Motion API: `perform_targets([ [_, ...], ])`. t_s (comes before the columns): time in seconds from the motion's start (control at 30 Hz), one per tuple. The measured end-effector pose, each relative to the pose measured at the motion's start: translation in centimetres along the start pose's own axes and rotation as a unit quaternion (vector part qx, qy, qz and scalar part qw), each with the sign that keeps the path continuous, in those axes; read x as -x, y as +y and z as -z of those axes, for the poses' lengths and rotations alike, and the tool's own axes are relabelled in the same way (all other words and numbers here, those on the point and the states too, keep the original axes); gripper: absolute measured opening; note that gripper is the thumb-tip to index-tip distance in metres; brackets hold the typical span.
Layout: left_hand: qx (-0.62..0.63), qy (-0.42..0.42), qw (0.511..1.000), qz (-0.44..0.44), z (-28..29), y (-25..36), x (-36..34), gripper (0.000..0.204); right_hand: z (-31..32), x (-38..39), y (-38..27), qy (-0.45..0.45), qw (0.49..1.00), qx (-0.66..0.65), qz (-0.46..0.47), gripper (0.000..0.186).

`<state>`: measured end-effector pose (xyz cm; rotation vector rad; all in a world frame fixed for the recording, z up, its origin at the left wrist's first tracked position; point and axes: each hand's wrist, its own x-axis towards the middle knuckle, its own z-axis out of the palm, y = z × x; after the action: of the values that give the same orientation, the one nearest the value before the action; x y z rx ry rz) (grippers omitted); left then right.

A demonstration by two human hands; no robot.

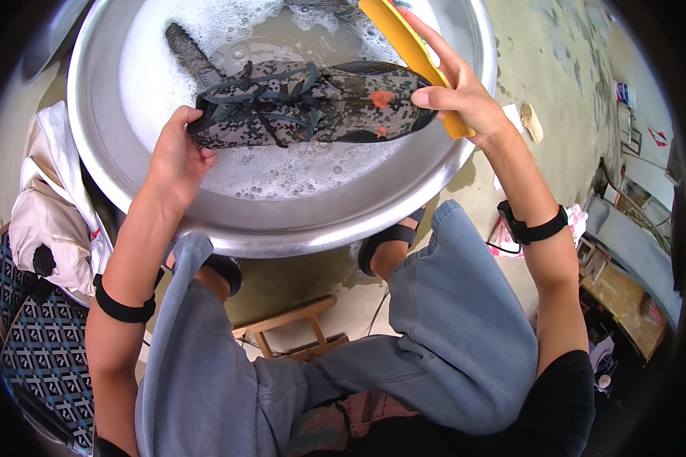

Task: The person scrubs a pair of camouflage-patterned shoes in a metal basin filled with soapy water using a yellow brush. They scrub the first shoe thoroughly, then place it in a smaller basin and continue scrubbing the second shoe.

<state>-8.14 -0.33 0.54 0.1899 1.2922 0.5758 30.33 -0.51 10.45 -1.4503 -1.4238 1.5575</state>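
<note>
Yellow tool, one held shoe, two hands; one sudsy basin

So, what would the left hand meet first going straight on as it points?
The camouflage lace-up shoe, whose near end the left hand grips; beyond it, possibly the suds, though depth is unclear.

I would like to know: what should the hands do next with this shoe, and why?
Perhaps the right hand should release the camouflage shoe but keep the long yellow tool: it holds both, while the left hand grips the shoe's other end.
</note>
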Motion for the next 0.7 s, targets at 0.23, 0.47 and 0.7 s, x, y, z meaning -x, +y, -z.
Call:
perform_targets([
  [0.23, 0.032, 0.016, 0.999, 0.028, 0.1, -0.2, 0.1, 0.02, 0.3, -0.3, -1.3, -0.026, 0.983, -0.18, -0.026, 0.127],
  [0.47, 0.092, -0.031, 0.995, 0.006, -0.5, -0.4, 0.4, 0.018, 0.5, -0.1, -1.3, 0.005, 0.989, -0.145, -0.025, 0.127],
  [0.7, 0.049, 0.002, 0.996, -0.073, -1.3, -0.6, 0.6, 0.017, 1.0, -0.3, 0.1, -0.037, 0.972, -0.231, -0.035, 0.125],
])
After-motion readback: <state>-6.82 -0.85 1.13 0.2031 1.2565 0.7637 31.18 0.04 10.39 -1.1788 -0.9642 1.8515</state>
